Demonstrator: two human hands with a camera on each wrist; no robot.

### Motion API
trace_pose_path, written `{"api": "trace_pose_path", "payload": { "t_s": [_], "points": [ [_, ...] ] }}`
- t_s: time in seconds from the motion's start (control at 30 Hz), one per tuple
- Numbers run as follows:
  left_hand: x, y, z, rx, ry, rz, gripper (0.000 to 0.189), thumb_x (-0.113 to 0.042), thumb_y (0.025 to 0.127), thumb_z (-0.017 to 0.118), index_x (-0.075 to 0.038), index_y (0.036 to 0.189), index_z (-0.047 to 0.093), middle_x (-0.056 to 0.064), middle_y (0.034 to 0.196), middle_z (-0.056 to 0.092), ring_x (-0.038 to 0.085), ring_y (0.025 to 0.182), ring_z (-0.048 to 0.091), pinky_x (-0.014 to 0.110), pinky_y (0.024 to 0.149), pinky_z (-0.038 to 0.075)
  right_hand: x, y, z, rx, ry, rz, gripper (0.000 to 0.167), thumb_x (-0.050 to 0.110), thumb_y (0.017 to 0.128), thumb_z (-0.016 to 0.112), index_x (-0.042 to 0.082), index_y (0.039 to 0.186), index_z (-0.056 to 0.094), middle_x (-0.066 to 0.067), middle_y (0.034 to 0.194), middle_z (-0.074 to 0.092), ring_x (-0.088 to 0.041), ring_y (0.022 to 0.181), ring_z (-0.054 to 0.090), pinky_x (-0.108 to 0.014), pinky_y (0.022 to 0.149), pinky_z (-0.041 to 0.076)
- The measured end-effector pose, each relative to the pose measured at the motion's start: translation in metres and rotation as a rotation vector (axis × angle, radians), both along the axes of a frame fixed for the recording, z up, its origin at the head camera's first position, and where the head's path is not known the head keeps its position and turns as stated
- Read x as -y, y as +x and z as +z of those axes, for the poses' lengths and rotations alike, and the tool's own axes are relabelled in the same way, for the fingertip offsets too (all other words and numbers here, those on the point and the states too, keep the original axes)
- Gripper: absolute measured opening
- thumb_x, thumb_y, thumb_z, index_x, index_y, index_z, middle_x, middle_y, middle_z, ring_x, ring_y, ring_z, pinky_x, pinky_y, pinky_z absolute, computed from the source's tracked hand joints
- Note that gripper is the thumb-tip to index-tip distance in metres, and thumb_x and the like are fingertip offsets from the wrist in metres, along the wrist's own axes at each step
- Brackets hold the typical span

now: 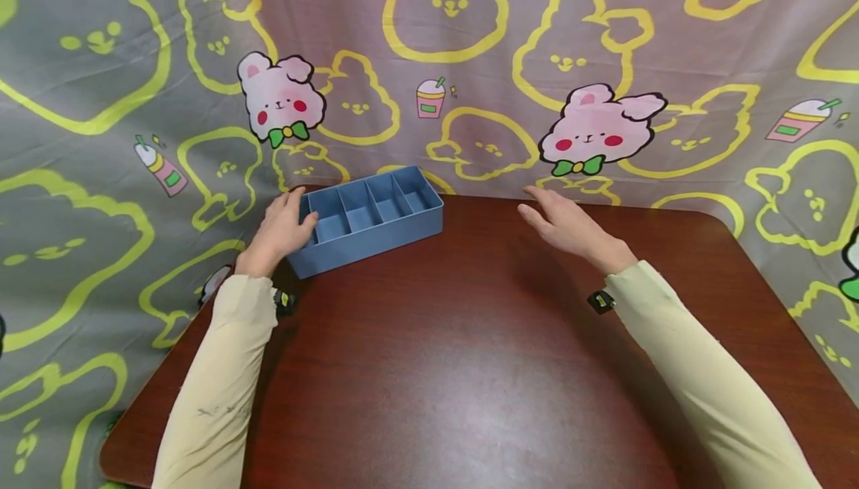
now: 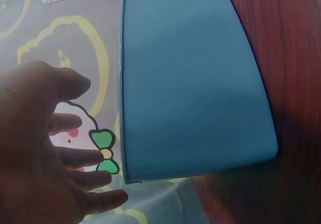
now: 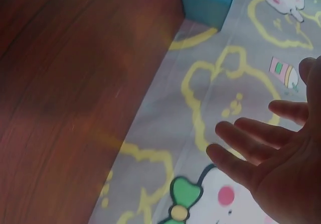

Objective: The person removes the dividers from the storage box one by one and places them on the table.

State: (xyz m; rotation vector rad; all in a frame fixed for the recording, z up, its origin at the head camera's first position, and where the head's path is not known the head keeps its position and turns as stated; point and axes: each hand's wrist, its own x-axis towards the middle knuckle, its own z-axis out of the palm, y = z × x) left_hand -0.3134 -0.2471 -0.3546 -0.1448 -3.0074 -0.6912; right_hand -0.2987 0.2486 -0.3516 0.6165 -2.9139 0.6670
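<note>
A blue divided box (image 1: 376, 239) with several compartments in a row stands at the back left of the table, set at a slant. My left hand (image 1: 282, 224) is over its left end, thumb and fingers spread and nothing held. In the left wrist view that hand (image 2: 65, 148) shows beside the box's long blue wall (image 2: 190, 83), fingers apart. My right hand (image 1: 573, 228) hovers over the back right of the table, away from the box, its fingers extended. The right wrist view shows the same hand (image 3: 276, 148) holding nothing, with the box's end (image 3: 208, 5) farther off.
The brown wooden table (image 1: 429, 370) has rounded corners. A curtain (image 1: 470, 86) printed with cartoon rabbits hangs right behind it and along the left and right sides. The box's back edge is close to this cloth. A black wrist device (image 1: 602, 300) sits under the right cuff.
</note>
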Motion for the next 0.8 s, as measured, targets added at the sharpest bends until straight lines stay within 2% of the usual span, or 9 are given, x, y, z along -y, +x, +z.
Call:
{"api": "trace_pose_path", "payload": {
  "t_s": [0.23,0.47,0.8],
  "points": [
    [0.004,0.003,-0.007,-0.025,0.068,0.05,0.069,-0.026,0.103,0.044,-0.002,0.157,0.009,0.032,0.158,0.014,0.051,0.145,0.016,0.064,0.114,0.02,0.026,-0.003,-0.001,-0.015,-0.047,0.058,0.064,0.048,0.101,0.046,0.006,0.148,0.038,-0.017,0.147,0.046,-0.033,0.134,0.047,-0.052,0.112,0.035],
    [0.004,0.003,-0.014,-0.001,0.153,0.098,0.069,-0.029,0.103,0.04,-0.003,0.157,0.006,0.03,0.16,0.01,0.051,0.145,0.016,0.064,0.114,0.02,0.04,-0.006,-0.008,-0.008,-0.083,0.05,0.059,0.042,0.1,0.05,0.006,0.146,0.041,-0.016,0.145,0.049,-0.034,0.13,0.05,-0.051,0.111,0.037],
    [0.008,0.005,-0.022,-0.003,0.255,0.159,0.071,-0.029,0.103,0.041,-0.003,0.157,0.004,0.031,0.159,0.014,0.048,0.146,0.02,0.062,0.115,0.021,0.056,-0.016,-0.023,-0.022,-0.161,0.05,0.053,0.038,0.101,0.05,0.007,0.143,0.045,-0.012,0.14,0.054,-0.028,0.12,0.058,-0.048,0.104,0.044]
  ]
}}
